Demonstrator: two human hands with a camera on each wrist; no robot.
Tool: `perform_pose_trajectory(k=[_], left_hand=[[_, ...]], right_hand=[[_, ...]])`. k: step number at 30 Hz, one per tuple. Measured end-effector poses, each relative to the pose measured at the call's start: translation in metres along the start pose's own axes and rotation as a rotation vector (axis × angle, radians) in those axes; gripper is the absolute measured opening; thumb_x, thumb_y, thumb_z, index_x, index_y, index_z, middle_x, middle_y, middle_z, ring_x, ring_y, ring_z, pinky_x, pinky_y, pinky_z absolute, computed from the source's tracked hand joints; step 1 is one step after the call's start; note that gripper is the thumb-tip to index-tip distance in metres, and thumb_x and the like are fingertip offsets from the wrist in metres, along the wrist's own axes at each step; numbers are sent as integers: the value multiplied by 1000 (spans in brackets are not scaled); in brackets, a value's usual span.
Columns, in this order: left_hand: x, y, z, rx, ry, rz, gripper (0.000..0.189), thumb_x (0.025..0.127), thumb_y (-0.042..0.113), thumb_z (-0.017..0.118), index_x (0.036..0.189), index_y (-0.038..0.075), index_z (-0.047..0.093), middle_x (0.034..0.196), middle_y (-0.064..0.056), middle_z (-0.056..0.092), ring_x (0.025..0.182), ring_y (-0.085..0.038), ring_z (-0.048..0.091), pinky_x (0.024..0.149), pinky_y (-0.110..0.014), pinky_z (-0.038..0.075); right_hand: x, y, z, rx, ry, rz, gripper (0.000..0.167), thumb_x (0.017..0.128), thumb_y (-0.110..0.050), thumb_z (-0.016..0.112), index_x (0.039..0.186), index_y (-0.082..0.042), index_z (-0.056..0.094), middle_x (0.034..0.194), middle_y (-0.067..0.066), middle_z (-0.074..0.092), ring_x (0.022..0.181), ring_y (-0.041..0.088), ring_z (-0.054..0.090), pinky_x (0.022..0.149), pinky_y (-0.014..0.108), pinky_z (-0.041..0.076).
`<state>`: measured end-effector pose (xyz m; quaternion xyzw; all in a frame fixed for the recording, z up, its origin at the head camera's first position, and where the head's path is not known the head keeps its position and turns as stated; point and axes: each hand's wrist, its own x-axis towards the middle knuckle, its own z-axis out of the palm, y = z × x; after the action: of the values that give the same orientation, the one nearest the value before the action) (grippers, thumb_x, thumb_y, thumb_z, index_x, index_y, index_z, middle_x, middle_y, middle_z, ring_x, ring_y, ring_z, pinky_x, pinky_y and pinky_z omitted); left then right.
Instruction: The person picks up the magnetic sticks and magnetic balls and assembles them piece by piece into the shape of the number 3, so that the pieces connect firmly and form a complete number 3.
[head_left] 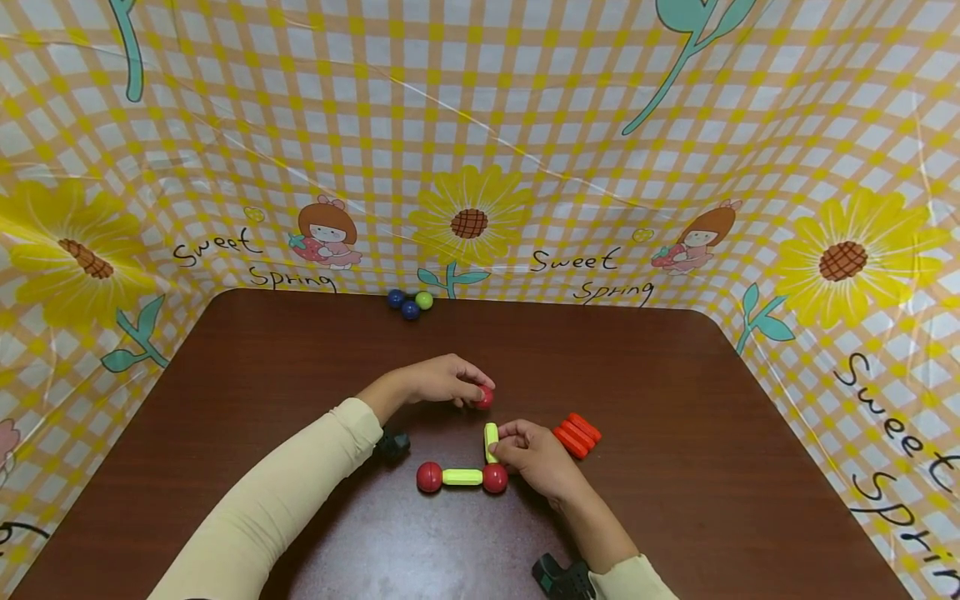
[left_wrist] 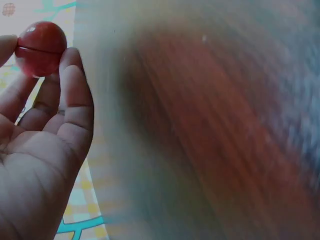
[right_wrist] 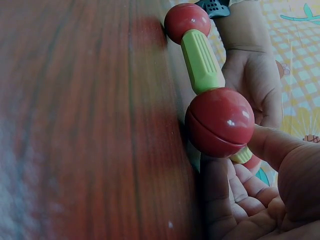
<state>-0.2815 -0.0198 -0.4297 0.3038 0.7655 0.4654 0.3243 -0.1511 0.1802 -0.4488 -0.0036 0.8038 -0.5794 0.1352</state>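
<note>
My left hand (head_left: 435,382) pinches a red ball (head_left: 485,398) between thumb and fingers; its seam shows in the left wrist view. Closer to me, a yellow-green rod (head_left: 462,477) joins a left red ball (head_left: 430,477) to a right red ball (head_left: 495,478). From that right ball a second yellow-green rod (head_left: 491,442) extends away from me, and my right hand (head_left: 542,460) grips it with thumb and fingers. The left hand's ball is just beyond this rod's far end. In the right wrist view the near red ball (right_wrist: 220,122) hides most of the gripped rod.
Several orange-red rods (head_left: 577,436) lie side by side to the right of my right hand. Two blue balls (head_left: 409,310) and a green ball (head_left: 424,301) sit at the back edge of the brown table (head_left: 637,375). A patterned cloth (head_left: 480,117) encloses the table's back and sides.
</note>
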Motion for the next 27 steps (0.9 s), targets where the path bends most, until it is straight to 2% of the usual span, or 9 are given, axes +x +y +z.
perform_pose_trajectory(k=[8,18,27], left_hand=[[-1,0,11,24,-52,-1,33,97,15,60,127,2,66,96,-1,69,86,-15,63,75,-29,52],[-2,-2,19,17,-16,-4,31,98,17,60,127,5,65,95,1,69,85,-15,62,73,-29,50],[-1,-5,20,-35,2,-4,32,99,19,61,127,4,64,96,1,68,86,-13,62,74,-28,50]], right_hand=[[0,0,-1,22,-14,-4,29,93,-8,67,114,8,58,87,8,66,75,17,63,70,32,54],[0,1,-1,0,-9,-2,28,93,-9,66,114,8,58,87,7,66,75,17,64,71,34,55],[-4,-5,0,-23,-10,-11,26,92,-5,65,112,11,57,88,11,66,75,18,63,72,37,55]])
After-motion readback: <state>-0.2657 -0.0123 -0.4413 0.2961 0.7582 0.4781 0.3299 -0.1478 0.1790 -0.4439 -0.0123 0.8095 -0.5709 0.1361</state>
